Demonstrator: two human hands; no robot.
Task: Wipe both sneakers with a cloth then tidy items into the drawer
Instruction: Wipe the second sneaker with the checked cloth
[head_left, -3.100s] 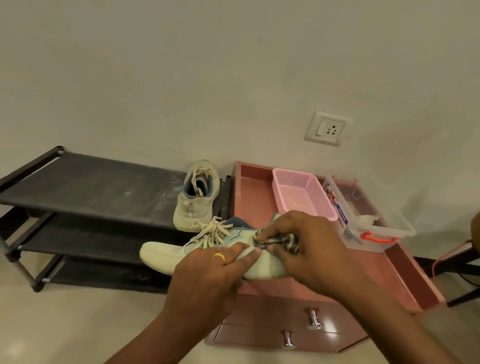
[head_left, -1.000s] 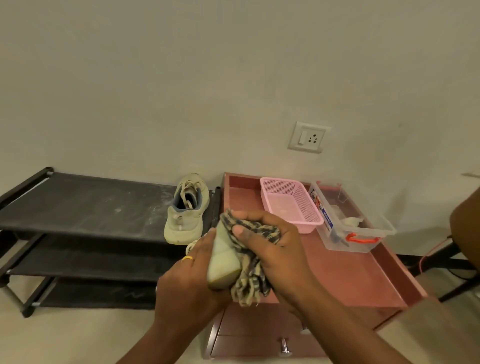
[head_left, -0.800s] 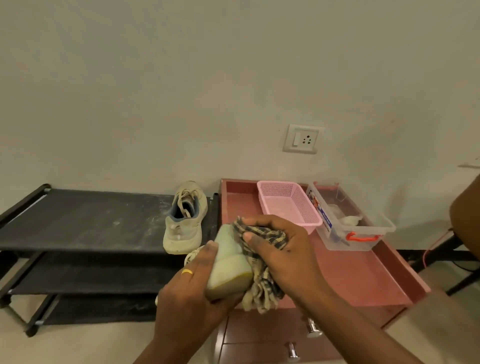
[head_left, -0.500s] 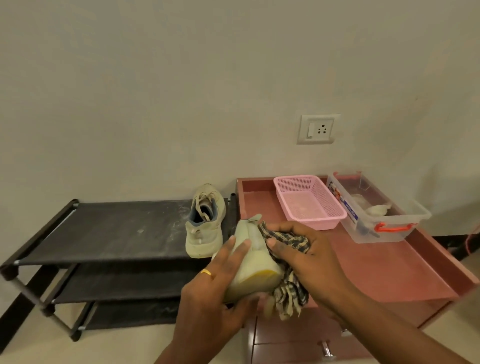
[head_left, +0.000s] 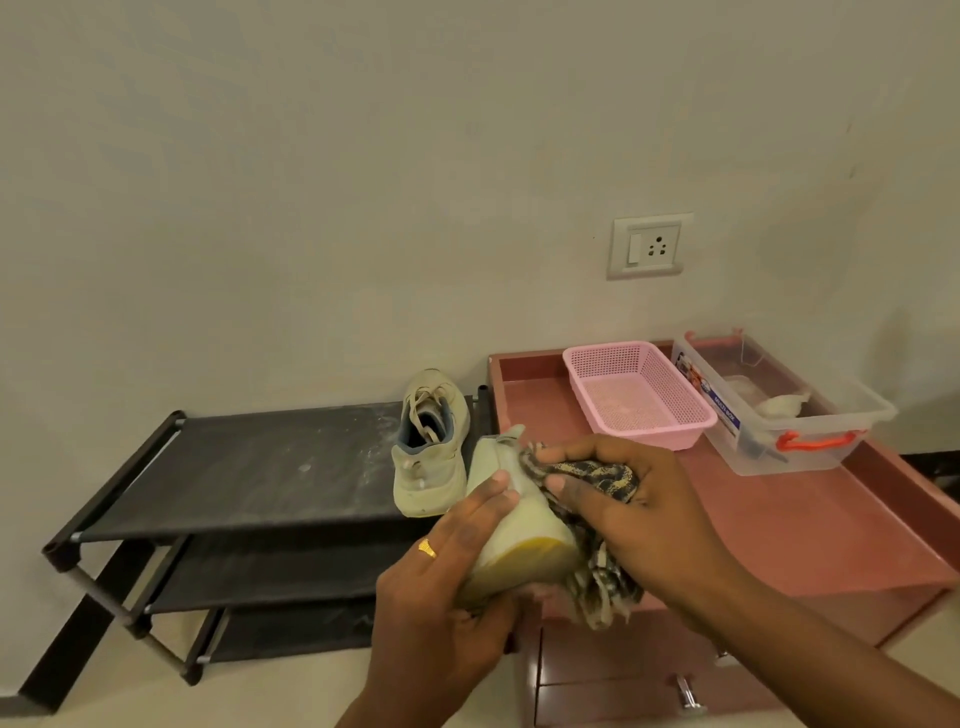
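With left hand (head_left: 441, 597), grips 1 pale sneaker (head_left: 524, 535); with right hand (head_left: 639, 514), pinches a checked cloth (head_left: 597, 475) against its side. Just beyond left fingers, 2nd sneaker (head_left: 431, 457) on black rack (head_left: 249, 467). Beyond right hand, pink basket (head_left: 675, 436) and clear box (head_left: 857, 413) on reddish cabinet top (head_left: 779, 530); socket (head_left: 649, 247) on cream wall (head_left: 363, 182) above.

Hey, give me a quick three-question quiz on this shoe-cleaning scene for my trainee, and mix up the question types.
1. True or false: the second sneaker stands on the top shelf of the shoe rack.
2. The right hand presses the checked cloth against: A the held sneaker in the left hand; B the second sneaker; C a drawer knob.
3. Fill in: beside the pink basket stands a clear ___ with an orange handle.
Key: 1 true; 2 A; 3 box.
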